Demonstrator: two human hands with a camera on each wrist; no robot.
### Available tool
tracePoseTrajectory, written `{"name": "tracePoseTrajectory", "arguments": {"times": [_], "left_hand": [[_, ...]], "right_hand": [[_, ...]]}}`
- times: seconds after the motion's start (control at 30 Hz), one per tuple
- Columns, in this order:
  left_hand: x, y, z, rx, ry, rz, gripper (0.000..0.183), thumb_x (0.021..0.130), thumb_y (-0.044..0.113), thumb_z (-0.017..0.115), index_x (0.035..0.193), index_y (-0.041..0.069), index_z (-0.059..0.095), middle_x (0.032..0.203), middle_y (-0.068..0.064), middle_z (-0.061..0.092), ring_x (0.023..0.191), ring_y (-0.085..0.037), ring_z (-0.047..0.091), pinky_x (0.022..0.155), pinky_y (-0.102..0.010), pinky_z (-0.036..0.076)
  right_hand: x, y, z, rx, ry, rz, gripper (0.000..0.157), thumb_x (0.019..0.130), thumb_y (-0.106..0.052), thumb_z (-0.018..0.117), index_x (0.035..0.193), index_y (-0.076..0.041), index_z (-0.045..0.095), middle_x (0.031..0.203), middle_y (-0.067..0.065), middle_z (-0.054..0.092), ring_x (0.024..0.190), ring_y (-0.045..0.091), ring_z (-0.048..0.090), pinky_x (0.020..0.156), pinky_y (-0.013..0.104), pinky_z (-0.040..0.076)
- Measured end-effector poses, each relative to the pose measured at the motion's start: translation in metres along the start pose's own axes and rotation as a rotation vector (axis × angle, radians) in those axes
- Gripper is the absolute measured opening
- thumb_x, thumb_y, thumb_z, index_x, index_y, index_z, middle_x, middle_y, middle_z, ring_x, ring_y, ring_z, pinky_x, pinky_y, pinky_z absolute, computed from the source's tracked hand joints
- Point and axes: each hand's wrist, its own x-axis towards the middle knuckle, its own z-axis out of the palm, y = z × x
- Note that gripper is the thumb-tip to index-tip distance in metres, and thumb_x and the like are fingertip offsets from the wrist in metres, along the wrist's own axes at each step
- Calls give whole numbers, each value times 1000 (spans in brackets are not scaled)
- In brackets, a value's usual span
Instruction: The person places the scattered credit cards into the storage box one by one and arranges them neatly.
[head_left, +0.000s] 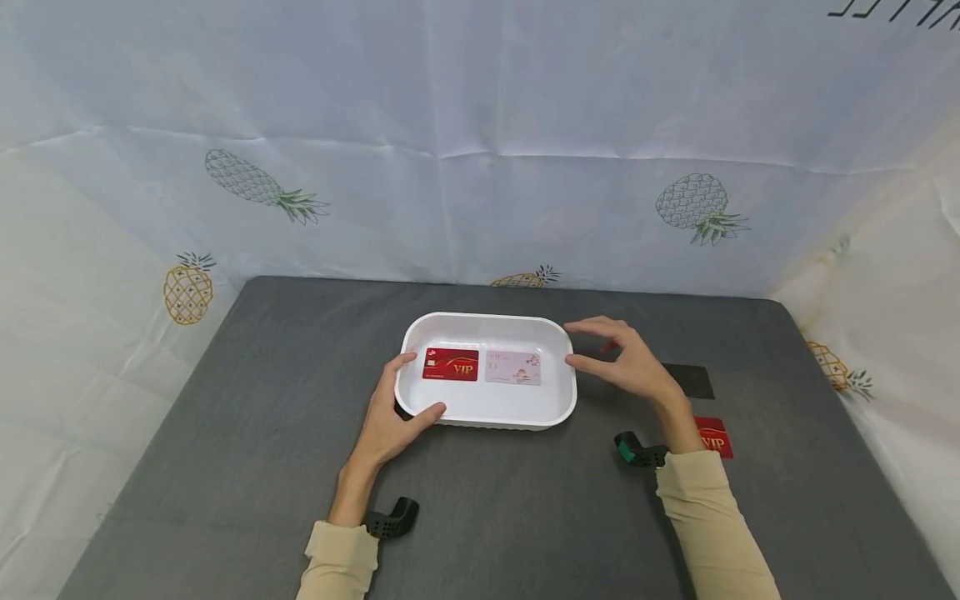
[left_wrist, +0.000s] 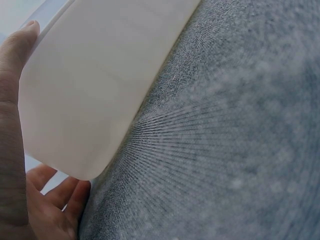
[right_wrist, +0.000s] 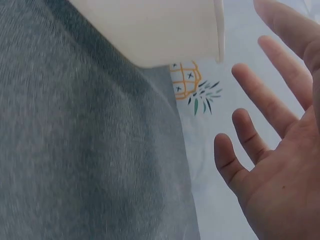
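Note:
In the head view a white plastic tray (head_left: pixel 487 408) sits at the middle of the dark table, with a red VIP card (head_left: pixel 450 364) and a pale pink VIP card (head_left: pixel 513 367) side by side on its floor. My left hand (head_left: pixel 387 425) grips the tray's left end, thumb over the front rim and fingers round the side. The left wrist view has that thumb on the rim and fingertips at the tray's corner. Beside the tray's right end, my right hand (head_left: pixel 621 362) has its fingers spread. In the right wrist view, fingers (right_wrist: pixel 265 97) stand apart from the tray wall (right_wrist: pixel 160 30).
Partly behind the right forearm lie a black card-like piece (head_left: pixel 690 381) and another red VIP card (head_left: pixel 715 437) on the grey tabletop (head_left: pixel 510 517). A pale curtain (head_left: pixel 450 100) printed with pineapples hangs along the back and sides. Each wrist wears a black camera mount.

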Motion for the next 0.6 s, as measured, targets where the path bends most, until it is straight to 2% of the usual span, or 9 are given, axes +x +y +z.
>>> {"name": "tracePoseTrajectory", "arguments": {"times": [0.17, 0.3, 0.6], "left_hand": [[0, 0, 0, 6, 0, -4, 85, 80, 24, 82, 151, 9, 37, 153, -17, 45, 131, -36, 51, 107, -61, 41], [0, 0, 1, 7, 0, -3, 85, 80, 24, 82, 151, 11, 37, 153, -17, 46, 131, -36, 51, 108, -62, 41], [0, 0, 1, 11, 4, 0, 84, 80, 24, 82, 151, 12, 38, 151, -18, 47, 130, -36, 52, 106, -61, 42]], "right_hand": [[-7, 7, -8, -3, 6, 11, 50, 88, -14, 79, 137, -8, 64, 142, 13, 59, 126, 32, 48, 91, 47, 43], [-13, 14, -15, -35, 22, 17, 51, 89, -15, 79, 136, -7, 64, 141, 12, 60, 124, 29, 49, 90, 47, 44], [-30, 34, -32, -56, 21, 60, 49, 91, -15, 77, 137, -8, 64, 140, 9, 62, 123, 10, 52, 91, 35, 46]]}}
